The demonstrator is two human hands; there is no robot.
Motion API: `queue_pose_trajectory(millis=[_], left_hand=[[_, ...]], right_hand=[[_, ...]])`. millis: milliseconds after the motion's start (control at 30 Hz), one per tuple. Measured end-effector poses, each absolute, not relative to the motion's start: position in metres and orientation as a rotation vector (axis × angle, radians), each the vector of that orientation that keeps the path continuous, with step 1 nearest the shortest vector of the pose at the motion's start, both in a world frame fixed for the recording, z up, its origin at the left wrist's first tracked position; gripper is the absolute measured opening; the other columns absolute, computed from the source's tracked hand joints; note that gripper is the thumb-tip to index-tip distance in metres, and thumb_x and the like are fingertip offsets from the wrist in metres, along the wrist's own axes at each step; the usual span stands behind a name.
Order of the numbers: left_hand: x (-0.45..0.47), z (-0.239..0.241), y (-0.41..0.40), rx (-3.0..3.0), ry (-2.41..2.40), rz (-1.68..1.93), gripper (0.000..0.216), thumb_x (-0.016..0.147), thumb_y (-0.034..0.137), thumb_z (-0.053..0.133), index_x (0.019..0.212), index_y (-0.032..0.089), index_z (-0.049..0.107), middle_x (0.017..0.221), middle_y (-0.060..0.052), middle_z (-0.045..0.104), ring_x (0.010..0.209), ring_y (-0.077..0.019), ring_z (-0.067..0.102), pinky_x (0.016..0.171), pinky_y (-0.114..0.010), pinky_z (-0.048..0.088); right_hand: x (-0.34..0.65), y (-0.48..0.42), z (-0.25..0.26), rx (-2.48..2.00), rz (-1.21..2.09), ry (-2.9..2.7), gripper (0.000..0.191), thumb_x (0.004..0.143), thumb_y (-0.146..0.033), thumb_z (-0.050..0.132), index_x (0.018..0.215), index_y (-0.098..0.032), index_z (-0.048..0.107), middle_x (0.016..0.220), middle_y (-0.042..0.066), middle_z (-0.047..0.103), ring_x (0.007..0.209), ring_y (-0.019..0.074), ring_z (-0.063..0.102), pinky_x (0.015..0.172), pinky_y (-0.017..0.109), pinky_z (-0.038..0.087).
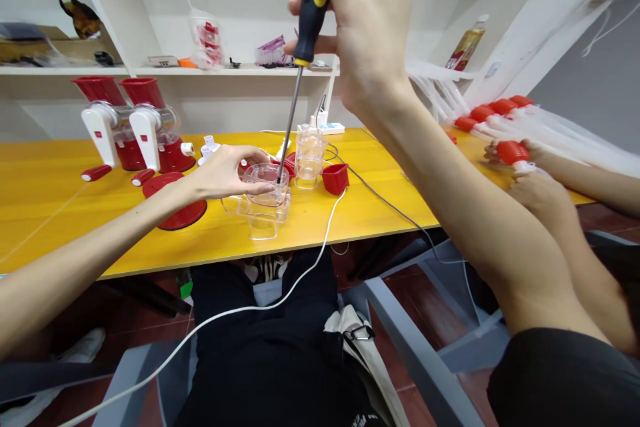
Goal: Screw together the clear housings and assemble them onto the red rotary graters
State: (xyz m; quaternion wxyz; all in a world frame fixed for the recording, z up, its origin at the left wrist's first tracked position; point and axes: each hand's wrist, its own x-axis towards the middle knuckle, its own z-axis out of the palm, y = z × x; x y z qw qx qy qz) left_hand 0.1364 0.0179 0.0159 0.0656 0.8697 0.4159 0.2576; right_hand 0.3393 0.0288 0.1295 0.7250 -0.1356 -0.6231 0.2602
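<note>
My right hand [370, 20] is raised high and closed around the black and yellow handle of a screwdriver [310, 20]. The long metal shaft slants down, and its tip reaches into a clear plastic housing [263, 223] on the yellow table. On the left of that housing, my left hand [230, 172] grips its upper rim between thumb and fingers. Whether the tip touches a screw is too small to make out. Just behind stands a second clear plastic housing [309, 153], with a red cup-like part [335, 179] to its right.
Two red and white rotary graters [153, 123] stand at the left, near a round red base [175, 203]. A white cable [320, 250] runs over the table edge across my lap. At the right, a co-worker's hands [535, 177] hold a red-topped part [511, 152]. Shelves rise behind.
</note>
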Motion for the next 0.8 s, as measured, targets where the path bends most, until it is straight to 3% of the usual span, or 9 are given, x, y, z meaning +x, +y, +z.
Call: queue_pose_trajectory(millis=[300,467,700,800], left_hand=[[0.136,0.016,0.018,2.639,1.251,0.756,0.058,0.075,0.063,0.074,0.110,0.016,0.072,0.107,-0.011,0.076,0.092,-0.0228,0.069,0.082,-0.033,0.050],[0.137,0.016,0.018,2.637,1.253,0.762,0.056,0.075,0.062,0.073,0.109,0.018,0.071,0.107,-0.010,0.076,0.093,-0.0229,0.069,0.082,-0.033,0.050],[0.138,0.016,0.018,2.635,1.261,0.763,0.059,0.074,0.063,0.074,0.110,0.016,0.071,0.105,-0.011,0.076,0.089,-0.0228,0.069,0.081,-0.035,0.050],[0.138,0.017,0.017,2.625,1.250,0.764,0.061,0.073,0.065,0.074,0.109,0.015,0.071,0.106,-0.011,0.076,0.090,-0.0232,0.069,0.080,-0.035,0.050]], right_hand=[[0.342,0.029,0.129,-0.265,0.574,-1.362,0.013,0.100,-0.016,0.052,0.108,-0.023,0.045,0.083,-0.007,0.048,0.066,0.0114,0.071,0.035,0.019,0.056],[0.335,0.026,0.123,-0.298,0.464,-1.427,0.012,0.099,-0.019,0.055,0.104,-0.023,0.044,0.079,-0.007,0.045,0.063,0.0072,0.068,0.033,0.011,0.046],[0.338,0.017,0.120,-0.201,0.467,-1.530,0.012,0.100,-0.020,0.054,0.100,-0.023,0.043,0.091,-0.003,0.049,0.071,0.0094,0.071,0.042,0.018,0.058],[0.338,0.017,0.122,-0.212,0.465,-1.496,0.015,0.099,-0.021,0.055,0.097,-0.024,0.041,0.087,-0.005,0.048,0.070,0.0089,0.072,0.036,0.014,0.050]])
